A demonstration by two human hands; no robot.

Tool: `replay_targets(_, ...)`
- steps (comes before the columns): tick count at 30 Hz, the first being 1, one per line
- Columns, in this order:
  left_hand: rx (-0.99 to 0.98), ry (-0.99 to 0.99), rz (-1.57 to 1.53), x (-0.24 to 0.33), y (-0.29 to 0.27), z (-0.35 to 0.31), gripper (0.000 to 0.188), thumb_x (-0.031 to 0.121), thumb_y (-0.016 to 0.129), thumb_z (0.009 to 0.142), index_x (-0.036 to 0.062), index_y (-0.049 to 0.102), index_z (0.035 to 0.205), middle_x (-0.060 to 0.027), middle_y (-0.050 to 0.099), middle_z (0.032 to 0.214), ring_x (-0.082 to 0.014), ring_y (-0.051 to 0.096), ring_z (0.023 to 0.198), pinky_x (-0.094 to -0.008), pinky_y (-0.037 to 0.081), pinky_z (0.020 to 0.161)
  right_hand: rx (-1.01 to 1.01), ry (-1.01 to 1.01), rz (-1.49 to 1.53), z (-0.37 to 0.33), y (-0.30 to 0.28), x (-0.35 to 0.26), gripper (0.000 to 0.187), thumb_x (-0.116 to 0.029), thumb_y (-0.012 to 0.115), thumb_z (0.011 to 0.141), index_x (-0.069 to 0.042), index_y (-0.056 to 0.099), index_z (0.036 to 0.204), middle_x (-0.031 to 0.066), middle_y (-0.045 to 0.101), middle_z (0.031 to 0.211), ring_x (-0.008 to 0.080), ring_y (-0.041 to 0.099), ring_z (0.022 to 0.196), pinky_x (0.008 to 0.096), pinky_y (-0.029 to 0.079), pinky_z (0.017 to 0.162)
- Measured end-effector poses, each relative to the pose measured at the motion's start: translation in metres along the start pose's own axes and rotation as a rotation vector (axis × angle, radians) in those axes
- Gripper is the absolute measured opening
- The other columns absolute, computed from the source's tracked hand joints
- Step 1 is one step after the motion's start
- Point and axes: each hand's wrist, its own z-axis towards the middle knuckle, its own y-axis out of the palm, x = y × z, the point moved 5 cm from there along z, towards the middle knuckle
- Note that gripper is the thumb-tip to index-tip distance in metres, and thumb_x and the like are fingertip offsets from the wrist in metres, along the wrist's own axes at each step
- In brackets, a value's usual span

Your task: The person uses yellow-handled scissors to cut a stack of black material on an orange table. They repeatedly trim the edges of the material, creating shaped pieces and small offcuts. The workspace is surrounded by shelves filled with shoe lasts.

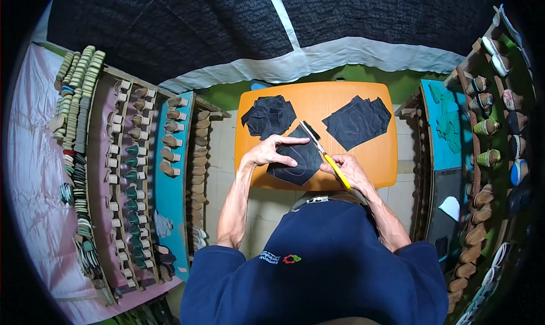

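My left hand [274, 152] presses a dark fabric piece [288, 172] near the front edge of the orange table, thumb and fingers spread over it. A pale rounded outline is drawn on that piece. My right hand [347, 171] is closed round the yellow handles of a pair of scissors [336, 167]. Their blades point away to the upper left and lie along the right side of the fabric. A narrow dark strip shows at the blade tips; whether it is still joined to the piece I cannot tell.
On the orange table [318, 92] lie a crumpled dark fabric pile [269, 116] at far left and flatter dark marked pieces [359, 122] at far right. Shelves of shoe forms [173, 138] stand on the left. More shoes [487, 126] line the right. Dark patterned cloth [227, 30] hangs behind.
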Motion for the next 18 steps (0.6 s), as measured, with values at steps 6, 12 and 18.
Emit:
replay_targets(6,0.280,0.207,-0.429,-0.015,-0.006,0.001,0.092,-0.008,0.078,0.071,0.0036,0.037,0.152,-0.0135,0.052,0.144,-0.0208,0.051,0.131,-0.0349,0.039,0.114,0.131,-0.028,0.277,0.010,-0.001,0.018,0.049,-0.052,0.074,0.087,-0.010,0.055,0.071,-0.0060,0.042,0.054,0.0046,0.040,0.047,0.0252,0.034,0.042)
replay_targets(12,0.929,0.409,-1.087,-0.086,-0.019,0.018,0.051,-0.001,0.066,0.091,0.0043,0.053,0.140,-0.0092,0.062,0.132,-0.0189,0.062,0.117,-0.0334,0.049,0.104,0.126,0.010,0.303,0.013,0.008,0.024,0.048,-0.053,0.071,0.089,-0.010,0.055,0.075,-0.0045,0.044,0.053,0.0061,0.045,0.043,0.0251,0.042,0.040)
replay_targets(18,0.935,0.458,-1.141,-0.065,0.013,0.039,0.065,-0.009,0.067,0.086,0.0139,0.050,0.145,-0.0076,0.069,0.109,-0.0137,0.070,0.085,-0.0219,0.060,0.070,0.108,-0.010,0.321,0.015,0.023,0.028,0.042,-0.049,0.073,0.089,-0.009,0.060,0.084,-0.0072,0.045,0.059,0.0036,0.042,0.050,0.0234,0.039,0.046)
